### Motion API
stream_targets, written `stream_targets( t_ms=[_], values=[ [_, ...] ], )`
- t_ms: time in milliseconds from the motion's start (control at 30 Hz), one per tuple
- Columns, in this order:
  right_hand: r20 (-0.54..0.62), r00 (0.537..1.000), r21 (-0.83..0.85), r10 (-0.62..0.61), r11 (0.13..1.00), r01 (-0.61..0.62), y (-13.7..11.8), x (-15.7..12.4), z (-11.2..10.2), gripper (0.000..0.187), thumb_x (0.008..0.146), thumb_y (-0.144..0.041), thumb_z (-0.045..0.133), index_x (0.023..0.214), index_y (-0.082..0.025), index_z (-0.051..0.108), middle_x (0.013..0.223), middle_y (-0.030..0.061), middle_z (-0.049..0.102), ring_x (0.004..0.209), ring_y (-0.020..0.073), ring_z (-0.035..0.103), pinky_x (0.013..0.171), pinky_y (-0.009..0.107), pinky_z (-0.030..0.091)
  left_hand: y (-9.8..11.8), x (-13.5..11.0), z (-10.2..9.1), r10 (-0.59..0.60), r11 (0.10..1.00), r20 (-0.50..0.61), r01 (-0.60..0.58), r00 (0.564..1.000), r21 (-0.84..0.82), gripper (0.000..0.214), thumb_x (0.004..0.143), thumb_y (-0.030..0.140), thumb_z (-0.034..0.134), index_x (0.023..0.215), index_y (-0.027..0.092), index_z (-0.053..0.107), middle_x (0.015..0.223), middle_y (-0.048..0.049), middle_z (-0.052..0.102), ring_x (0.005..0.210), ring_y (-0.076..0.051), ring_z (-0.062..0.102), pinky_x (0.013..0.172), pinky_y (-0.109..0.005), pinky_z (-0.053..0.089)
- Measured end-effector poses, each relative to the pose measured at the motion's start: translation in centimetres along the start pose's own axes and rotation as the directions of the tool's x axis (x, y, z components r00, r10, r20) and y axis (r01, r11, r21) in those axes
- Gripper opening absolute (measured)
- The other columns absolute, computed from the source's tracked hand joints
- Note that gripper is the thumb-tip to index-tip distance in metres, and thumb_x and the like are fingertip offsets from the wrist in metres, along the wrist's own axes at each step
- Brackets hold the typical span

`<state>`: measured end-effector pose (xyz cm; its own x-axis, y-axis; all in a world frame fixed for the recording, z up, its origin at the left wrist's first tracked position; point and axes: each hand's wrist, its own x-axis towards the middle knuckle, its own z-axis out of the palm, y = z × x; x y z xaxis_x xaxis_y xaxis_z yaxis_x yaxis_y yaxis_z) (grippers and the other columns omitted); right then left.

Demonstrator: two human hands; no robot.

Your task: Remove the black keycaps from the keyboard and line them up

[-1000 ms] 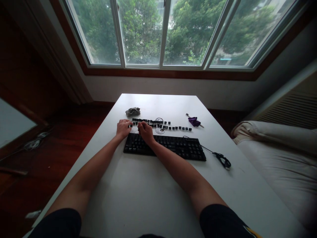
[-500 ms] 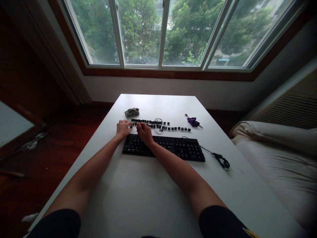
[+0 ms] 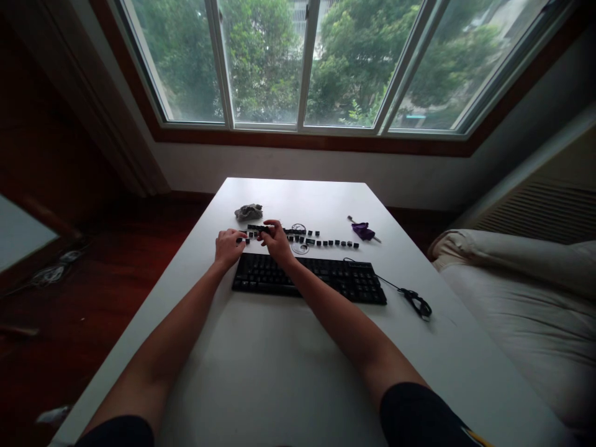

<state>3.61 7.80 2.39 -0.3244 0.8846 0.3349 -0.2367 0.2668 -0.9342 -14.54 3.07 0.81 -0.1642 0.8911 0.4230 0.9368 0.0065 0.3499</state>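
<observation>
At the left end of the loose keycaps, my left hand (image 3: 228,247) has its fingers bent together, with a black keycap (image 3: 239,240) at the fingertips. Just to its right, my right hand (image 3: 278,243) reaches over the keyboard; thumb and fingers close around a small dark piece that looks like a keycap (image 3: 264,230). Black loose keycaps (image 3: 330,243) lie in two rough rows behind the black keyboard (image 3: 344,279). My right forearm hides part of the keyboard, and my right hand covers some of the keycaps.
A grey crumpled cloth (image 3: 248,212) lies at the back left of the white table (image 3: 261,360). At the back right is a purple cloth (image 3: 363,231) with a thin stick. The keyboard's bundled cable (image 3: 416,304) rests to the right. A thin ring (image 3: 300,248) lies behind the keyboard.
My right hand has moved slightly away from me, toward the rear row of keycaps, and its index finger has straightened. My left hand has shifted slightly left, drawing a keycap aside.
</observation>
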Motion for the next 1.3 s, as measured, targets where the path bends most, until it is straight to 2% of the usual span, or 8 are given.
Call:
stream_targets(
  t_ms=[100, 267, 567, 767, 867, 967, 1133, 1300],
  values=[
    [0.136, 0.990, 0.009, 0.024, 1.000, -0.025, -1.1, 0.2, -0.2, 0.030, 0.082, -0.030, 0.061, 0.109, -0.024, 0.049, 0.076, -0.0036, 0.064, 0.063, 0.0121, 0.064, 0.057, 0.023, 0.051, 0.3, -0.5, -0.4, 0.033, 0.999, -0.015, -0.033, 0.999, -0.010, 0.021, 0.087, 0.026, 0.059, 0.102, 0.028, 0.074, 0.111, -0.0066, 0.066, 0.109, -0.030, 0.050, 0.094, -0.045, 0.041],
    [0.308, 0.947, -0.185, 0.092, 0.982, -0.035, -1.2, -0.1, -0.6, 0.019, 0.087, -0.038, 0.059, 0.094, -0.020, 0.059, 0.073, -0.0011, 0.065, 0.062, 0.0132, 0.066, 0.056, 0.023, 0.050, 0.8, -1.2, 0.1, 0.083, 0.996, -0.028, -0.084, 0.996, -0.036, 0.018, 0.088, 0.025, 0.058, 0.097, 0.026, 0.073, 0.107, -0.0075, 0.067, 0.109, -0.030, 0.050, 0.092, -0.045, 0.042],
    [0.288, 0.957, -0.485, 0.047, 0.868, 0.104, -1.0, -1.6, -1.0, 0.021, 0.091, -0.039, 0.058, 0.095, -0.021, 0.068, 0.073, -0.0005, 0.070, 0.065, 0.0149, 0.066, 0.064, 0.025, 0.051, 1.2, -1.9, 0.9, 0.173, 0.985, -0.016, -0.173, 0.985, -0.011, 0.017, 0.088, 0.026, 0.058, 0.098, 0.025, 0.073, 0.106, -0.0080, 0.067, 0.109, -0.030, 0.050, 0.092, -0.046, 0.041],
    [0.294, 0.952, -0.535, 0.084, 0.840, 0.091, -0.8, -1.3, -0.3, 0.018, 0.091, -0.037, 0.059, 0.093, -0.021, 0.068, 0.074, -0.0007, 0.070, 0.064, 0.0148, 0.066, 0.062, 0.024, 0.048, 0.9, -1.7, 1.0, 0.162, 0.987, 0.002, -0.162, 0.987, 0.019, 0.018, 0.086, 0.026, 0.059, 0.098, 0.023, 0.073, 0.106, -0.0089, 0.068, 0.108, -0.031, 0.050, 0.089, -0.046, 0.041],
    [0.359, 0.924, -0.549, 0.134, 0.830, 0.093, -0.8, -0.8, -0.2, 0.015, 0.091, -0.034, 0.059, 0.092, -0.021, 0.067, 0.074, -0.0012, 0.070, 0.062, 0.0140, 0.065, 0.060, 0.023, 0.046, 0.9, -1.8, 1.0, 0.163, 0.986, 0.006, -0.163, 0.987, 0.024, 0.019, 0.085, 0.024, 0.059, 0.099, 0.023, 0.072, 0.105, -0.0090, 0.068, 0.107, -0.030, 0.050, 0.088, -0.046, 0.041],
    [0.457, 0.880, -0.574, 0.129, 0.798, 0.181, -1.8, -0.8, -0.3, 0.013, 0.090, -0.030, 0.060, 0.092, -0.020, 0.069, 0.074, -0.0010, 0.069, 0.065, 0.0138, 0.063, 0.063, 0.022, 0.044, 0.9, -1.8, 0.7, 0.163, 0.986, 0.020, -0.164, 0.986, 0.021, 0.019, 0.084, 0.022, 0.059, 0.098, 0.023, 0.073, 0.104, -0.0091, 0.067, 0.107, -0.030, 0.050, 0.088, -0.046, 0.041],
    [0.617, 0.786, -0.595, 0.031, 0.672, 0.441, -4.3, -2.1, -0.2, 0.011, 0.088, -0.023, 0.060, 0.092, -0.019, 0.069, 0.079, 0.0007, 0.069, 0.070, 0.0134, 0.058, 0.068, 0.023, 0.039, 1.0, -1.8, 0.5, 0.173, 0.985, 0.050, -0.172, 0.984, -0.016, 0.019, 0.085, 0.025, 0.060, 0.098, 0.025, 0.073, 0.105, -0.0084, 0.067, 0.107, -0.030, 0.049, 0.088, -0.045, 0.040],
    [0.563, 0.826, -0.666, -0.018, 0.583, 0.466, -4.7, -3.7, -0.8, 0.019, 0.080, -0.017, 0.063, 0.098, -0.019, 0.066, 0.074, -0.0004, 0.065, 0.062, 0.0126, 0.051, 0.062, 0.023, 0.035, 1.2, -1.8, 0.7, 0.151, 0.988, 0.030, -0.151, 0.988, -0.022, 0.016, 0.088, 0.027, 0.059, 0.095, 0.026, 0.073, 0.104, -0.0074, 0.067, 0.109, -0.029, 0.049, 0.091, -0.045, 0.039]
  ],
)
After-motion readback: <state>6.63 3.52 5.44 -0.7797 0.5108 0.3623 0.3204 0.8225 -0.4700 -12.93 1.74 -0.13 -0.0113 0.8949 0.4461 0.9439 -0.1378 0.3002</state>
